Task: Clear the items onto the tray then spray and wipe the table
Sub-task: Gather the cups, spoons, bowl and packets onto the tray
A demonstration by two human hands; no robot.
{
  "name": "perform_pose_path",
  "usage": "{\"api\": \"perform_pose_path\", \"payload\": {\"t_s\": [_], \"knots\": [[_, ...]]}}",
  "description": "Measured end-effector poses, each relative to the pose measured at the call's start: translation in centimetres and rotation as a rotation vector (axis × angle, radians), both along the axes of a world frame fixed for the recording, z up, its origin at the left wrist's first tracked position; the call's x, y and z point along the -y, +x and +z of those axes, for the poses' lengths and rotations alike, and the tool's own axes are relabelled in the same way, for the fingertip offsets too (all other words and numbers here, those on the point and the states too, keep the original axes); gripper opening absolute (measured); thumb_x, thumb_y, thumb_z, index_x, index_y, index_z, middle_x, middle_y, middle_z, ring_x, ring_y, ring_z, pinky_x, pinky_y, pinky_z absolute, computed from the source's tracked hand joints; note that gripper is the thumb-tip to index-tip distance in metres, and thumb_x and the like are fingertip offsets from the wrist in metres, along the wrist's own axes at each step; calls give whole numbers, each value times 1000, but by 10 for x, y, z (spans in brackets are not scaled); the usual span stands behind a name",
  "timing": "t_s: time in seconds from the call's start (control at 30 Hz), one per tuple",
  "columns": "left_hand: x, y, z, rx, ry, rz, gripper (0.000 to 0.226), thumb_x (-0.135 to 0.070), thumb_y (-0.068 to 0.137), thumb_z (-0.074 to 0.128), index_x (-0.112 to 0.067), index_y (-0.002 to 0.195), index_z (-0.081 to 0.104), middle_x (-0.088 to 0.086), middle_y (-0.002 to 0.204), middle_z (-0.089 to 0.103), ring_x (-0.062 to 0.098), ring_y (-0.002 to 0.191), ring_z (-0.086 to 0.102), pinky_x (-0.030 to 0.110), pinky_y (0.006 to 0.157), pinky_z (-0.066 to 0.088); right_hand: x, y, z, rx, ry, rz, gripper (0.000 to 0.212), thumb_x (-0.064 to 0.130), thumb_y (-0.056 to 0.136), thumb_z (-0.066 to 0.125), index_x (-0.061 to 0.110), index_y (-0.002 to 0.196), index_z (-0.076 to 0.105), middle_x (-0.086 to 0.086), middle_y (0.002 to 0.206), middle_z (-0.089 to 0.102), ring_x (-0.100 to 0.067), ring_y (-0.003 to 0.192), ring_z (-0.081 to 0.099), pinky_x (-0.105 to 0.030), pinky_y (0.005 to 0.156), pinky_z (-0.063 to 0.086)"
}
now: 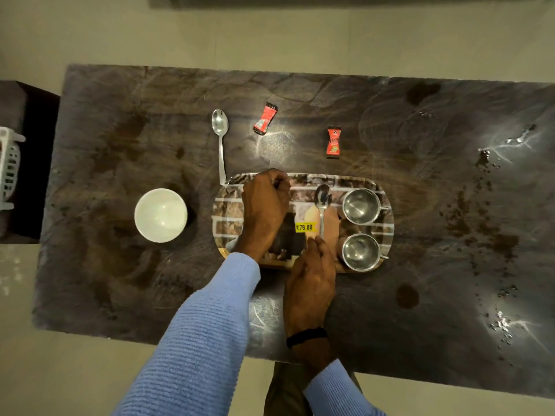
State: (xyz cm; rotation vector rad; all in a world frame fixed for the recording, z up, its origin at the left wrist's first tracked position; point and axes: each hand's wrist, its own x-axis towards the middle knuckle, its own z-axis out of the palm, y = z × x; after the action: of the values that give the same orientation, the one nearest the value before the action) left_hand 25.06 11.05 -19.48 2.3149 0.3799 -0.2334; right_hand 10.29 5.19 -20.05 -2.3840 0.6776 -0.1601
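Observation:
A patterned oval tray (354,180) lies mid-table and carries two steel cups (360,205) (360,252) on its right side. My right hand (310,286) pinches the handle end of a steel spoon (322,196) that lies on the tray left of the cups. My left hand (264,208) hovers over the tray's left part with its fingers curled at the far rim; what they hold is hidden. On the table sit a white bowl (160,214), a second spoon (220,136) and two red sachets (265,118) (332,142).
The dark table (120,115) has brown stains and scattered crumbs along its right side (486,205). A white plastic basket (9,169) rests on a dark stand off the table's left end. Pale floor surrounds the table.

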Motion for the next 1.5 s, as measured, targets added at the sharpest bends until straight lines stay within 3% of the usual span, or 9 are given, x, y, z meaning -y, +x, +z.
{"api": "perform_pose_path", "payload": {"t_s": [0.13,0.2,0.33,0.47,0.7,0.9,1.1,1.2,1.5], "knots": [[-48,35,10,6,-16,110,13,-18,98,63,-14,101,76,1,96,77,15,85,72,17,71,52,-23,32,17,35,89,64,17,12,92,67,6,108,71,-13,105,69,-28,96,67,-37,85,57],[-74,60,9,1,62,111,18,-22,97,64,-12,106,76,1,100,76,18,91,71,13,72,49,-36,62,18,-32,121,111,22,18,89,70,9,109,71,-14,103,68,-32,97,65,-39,87,53],[-113,111,-2,-26,173,54,25,-29,96,60,-8,101,73,19,106,75,35,103,71,38,81,54,-64,131,22,-143,84,255,26,29,94,63,11,111,69,-16,108,66,-35,103,59,-43,91,50],[-132,151,-13,-100,232,-84,31,-20,95,65,-5,123,67,18,122,71,34,114,66,30,87,48,-88,178,8,-276,-63,429,28,37,98,55,14,110,66,-11,114,64,-31,112,50,-44,96,39],[-138,170,-32,-103,157,-131,21,-12,95,63,-2,111,71,16,114,73,28,109,67,25,81,45,-113,205,-13,-352,-191,448,23,17,90,58,10,111,65,-12,113,67,-33,113,53,-43,95,40],[-134,170,-23,16,20,-105,5,-8,89,64,-7,92,68,19,105,75,33,105,71,42,95,57,-113,196,-5,-199,-88,275,15,16,90,59,11,100,69,-11,99,72,-32,101,58,-42,88,44],[-82,104,13,106,-188,-109,10,-6,88,67,-12,89,74,1,85,74,10,83,67,24,78,54,-73,127,32,4,-74,144,11,22,78,77,14,83,71,-6,81,71,-29,80,65,-40,80,53],[-51,55,3,34,-246,-114,14,-10,87,71,-23,86,75,-1,85,76,11,81,71,31,82,59,-50,83,23,-83,-115,129,12,24,80,79,15,82,71,-4,81,72,-27,78,67,-41,76,56],[-16,-4,-27,-20,-221,-28,7,-11,89,74,-16,93,77,-7,88,78,9,81,74,39,80,62,-9,33,-17,-317,-24,46,20,37,95,62,20,92,71,-1,91,71,-21,86,62,-37,86,47]]}}
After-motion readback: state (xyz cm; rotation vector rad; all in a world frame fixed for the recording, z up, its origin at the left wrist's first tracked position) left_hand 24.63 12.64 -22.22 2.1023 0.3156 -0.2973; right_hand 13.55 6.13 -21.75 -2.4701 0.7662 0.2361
